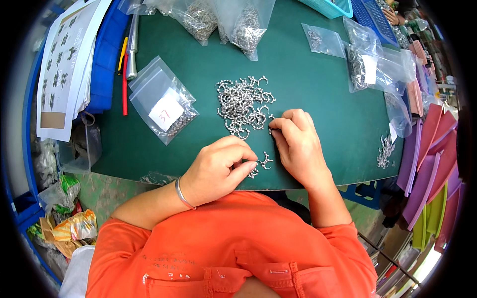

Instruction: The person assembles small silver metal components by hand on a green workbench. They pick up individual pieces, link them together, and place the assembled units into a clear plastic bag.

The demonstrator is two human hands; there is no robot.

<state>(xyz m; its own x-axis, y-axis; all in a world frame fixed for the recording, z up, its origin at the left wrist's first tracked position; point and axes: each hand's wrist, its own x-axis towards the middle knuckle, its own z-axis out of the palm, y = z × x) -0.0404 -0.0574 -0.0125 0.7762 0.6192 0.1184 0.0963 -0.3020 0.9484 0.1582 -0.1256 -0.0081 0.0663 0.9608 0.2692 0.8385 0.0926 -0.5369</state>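
Green mat (318,99) covers the table, with a clear bag (161,102) at ten o'clock. Left hand (216,171) pinches small silver hooks (261,163); right hand (298,144) pinches one at the shiny pile (243,104).

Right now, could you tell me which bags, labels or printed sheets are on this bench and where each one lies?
Clear zip bag, left of the metal pile: white label, few parts.
Clear bags of metal parts, top centre: bulging, grey contents.
Small clear bag, upper right: flat, nearly empty.
Clear bags, right edge: crumpled, one white label.
Printed sheets, far left: white, rows of dark figures.
Crumpled wrappers, lower left: green and orange.
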